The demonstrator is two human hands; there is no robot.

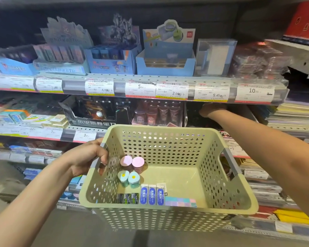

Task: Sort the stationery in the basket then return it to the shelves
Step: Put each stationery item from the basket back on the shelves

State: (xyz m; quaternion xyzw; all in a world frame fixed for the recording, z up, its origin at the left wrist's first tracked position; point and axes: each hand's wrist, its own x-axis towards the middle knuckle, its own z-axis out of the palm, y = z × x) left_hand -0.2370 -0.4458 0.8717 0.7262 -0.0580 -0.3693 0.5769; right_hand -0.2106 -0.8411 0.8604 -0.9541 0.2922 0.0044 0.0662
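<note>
A single head-worn, wide-angle view is given, directed forward and slightly downward at shop shelves (150, 81) seen close up. A perforated basket (168, 209) is framed low and near, with both forearms entering from the bottom corners; straight lines are bowed toward the edges.

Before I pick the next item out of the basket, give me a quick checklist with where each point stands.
1. Basket supported: ok, the left hand grips its grey left handle.
2. Basket level: cannot tell; held by one handle only.
3. Items sorted: ok, pink-lidded cups, teal cups, dark packs, blue-labelled erasers and pastel blocks lie grouped by kind.
4. Right hand free: cannot tell, it reaches into the second shelf and its fingers are hidden under the price strip.
5. Matching slot found: ok for the pink-lidded cups, a tray of similar cups sits on that shelf.
</note>
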